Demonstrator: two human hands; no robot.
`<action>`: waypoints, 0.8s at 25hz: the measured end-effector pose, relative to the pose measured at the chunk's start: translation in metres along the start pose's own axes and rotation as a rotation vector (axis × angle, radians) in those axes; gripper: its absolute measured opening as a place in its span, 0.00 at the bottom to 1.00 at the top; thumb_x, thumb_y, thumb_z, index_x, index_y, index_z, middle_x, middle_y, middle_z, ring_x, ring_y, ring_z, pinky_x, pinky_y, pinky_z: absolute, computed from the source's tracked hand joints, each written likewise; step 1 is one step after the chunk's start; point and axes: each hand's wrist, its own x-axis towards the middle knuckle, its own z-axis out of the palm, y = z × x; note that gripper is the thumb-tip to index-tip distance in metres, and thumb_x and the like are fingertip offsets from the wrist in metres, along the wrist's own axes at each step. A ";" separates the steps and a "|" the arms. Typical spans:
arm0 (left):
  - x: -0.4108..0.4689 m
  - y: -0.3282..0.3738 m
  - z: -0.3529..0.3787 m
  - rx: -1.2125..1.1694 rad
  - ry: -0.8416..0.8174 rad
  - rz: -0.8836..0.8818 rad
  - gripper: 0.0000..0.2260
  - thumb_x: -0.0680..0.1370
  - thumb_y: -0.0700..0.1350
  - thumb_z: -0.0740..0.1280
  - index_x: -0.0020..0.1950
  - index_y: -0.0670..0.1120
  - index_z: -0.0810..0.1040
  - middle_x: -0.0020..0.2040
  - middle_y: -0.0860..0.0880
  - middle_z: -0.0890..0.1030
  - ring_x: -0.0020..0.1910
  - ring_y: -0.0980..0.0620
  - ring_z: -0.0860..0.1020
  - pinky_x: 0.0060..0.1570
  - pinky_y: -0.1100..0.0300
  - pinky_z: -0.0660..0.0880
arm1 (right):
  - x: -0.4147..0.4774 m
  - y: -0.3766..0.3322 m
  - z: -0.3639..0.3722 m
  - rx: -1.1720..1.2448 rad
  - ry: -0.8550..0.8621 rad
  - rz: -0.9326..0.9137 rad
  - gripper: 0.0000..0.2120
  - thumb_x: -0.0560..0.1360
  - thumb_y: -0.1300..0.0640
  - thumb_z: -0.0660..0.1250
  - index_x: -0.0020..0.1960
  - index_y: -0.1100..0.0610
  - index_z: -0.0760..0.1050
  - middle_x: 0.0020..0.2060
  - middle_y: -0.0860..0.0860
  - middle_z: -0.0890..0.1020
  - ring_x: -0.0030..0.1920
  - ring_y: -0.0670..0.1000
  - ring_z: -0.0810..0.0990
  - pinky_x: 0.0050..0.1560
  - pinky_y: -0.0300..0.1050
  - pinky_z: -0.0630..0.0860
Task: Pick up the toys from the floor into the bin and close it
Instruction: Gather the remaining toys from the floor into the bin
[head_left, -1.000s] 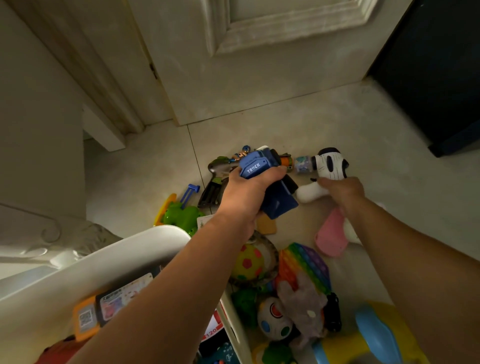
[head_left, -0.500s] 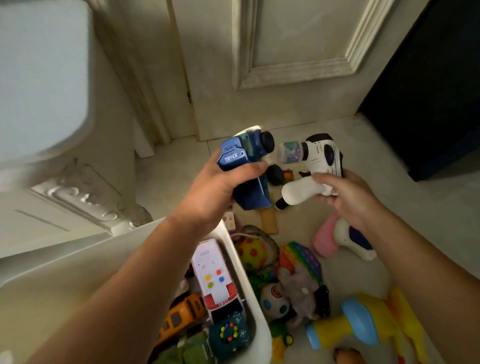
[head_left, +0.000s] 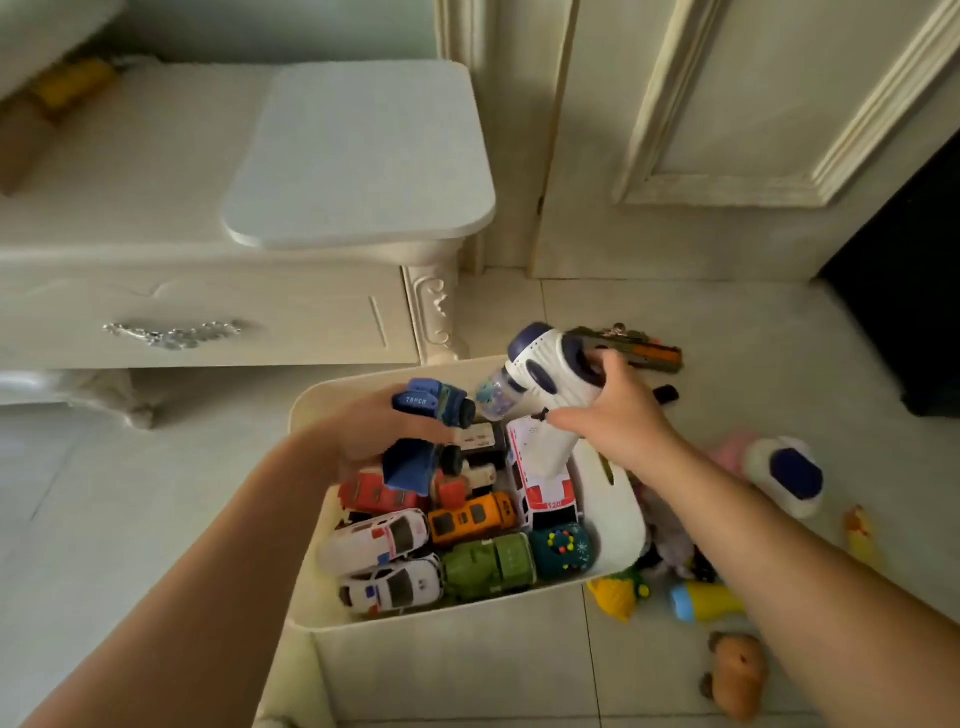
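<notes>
Presently, above bin (head_left: 447, 670): left hand (head_left: 363, 436) grips blue truck (head_left: 426, 415); right hand (head_left: 618, 421) grips white blaster (head_left: 545, 374); bin crowded, so dropped toys may bounce out.

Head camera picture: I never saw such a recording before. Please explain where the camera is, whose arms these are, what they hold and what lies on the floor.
There is no machine here. A person wears one wide camera on the head, so you look forward and down along their bare arms. The left hand grips a blue toy truck; the right hand grips a white toy with dark blue patches. Both are held over an open white bin that stands on the tiled floor and is full of toy cars. To the right of the bin more toys lie on the floor, among them a brown toy and a yellow and blue toy.
</notes>
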 end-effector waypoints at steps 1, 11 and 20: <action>-0.001 -0.018 0.000 0.003 0.058 -0.060 0.17 0.67 0.41 0.77 0.53 0.49 0.79 0.49 0.43 0.84 0.47 0.46 0.83 0.42 0.54 0.82 | -0.003 0.003 0.021 -0.065 -0.020 0.019 0.35 0.61 0.53 0.76 0.65 0.50 0.66 0.55 0.48 0.76 0.50 0.49 0.75 0.41 0.43 0.72; 0.041 -0.082 0.036 -0.139 0.290 -0.150 0.45 0.65 0.54 0.78 0.74 0.54 0.56 0.63 0.47 0.73 0.57 0.46 0.77 0.52 0.52 0.78 | -0.003 0.022 0.088 -0.104 0.121 0.168 0.34 0.66 0.55 0.76 0.67 0.55 0.65 0.58 0.53 0.76 0.53 0.54 0.77 0.44 0.45 0.74; 0.040 -0.089 -0.020 0.167 0.639 -0.082 0.35 0.69 0.49 0.75 0.72 0.53 0.63 0.55 0.51 0.74 0.56 0.45 0.76 0.51 0.51 0.75 | 0.003 0.027 0.085 -0.123 0.093 0.109 0.34 0.65 0.55 0.76 0.67 0.53 0.65 0.55 0.49 0.75 0.50 0.51 0.75 0.39 0.41 0.71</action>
